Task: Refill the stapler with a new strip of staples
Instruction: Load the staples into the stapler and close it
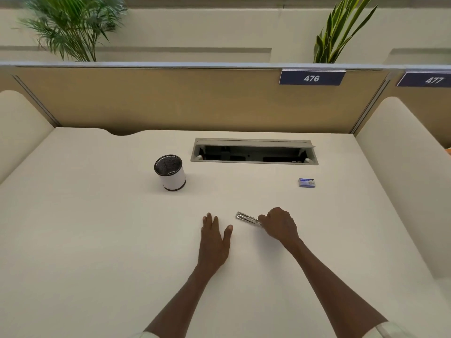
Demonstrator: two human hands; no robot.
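Observation:
A small silver stapler (245,217) lies on the cream desk (97,240) just ahead of me, its metal front end pointing left and away. My right hand (280,225) is closed over its rear end, hiding that part. My left hand (214,237) rests flat on the desk a short way left of the stapler, fingers apart, holding nothing. A small blue box of staples (307,182) sits shut on the desk further back on the right, apart from both hands.
A white pen cup with a black mesh inside (171,173) stands at the back left of centre. A cable tray with its lid open (253,152) is set into the desk behind. Tan partition walls (170,98) and cream side panels enclose the desk.

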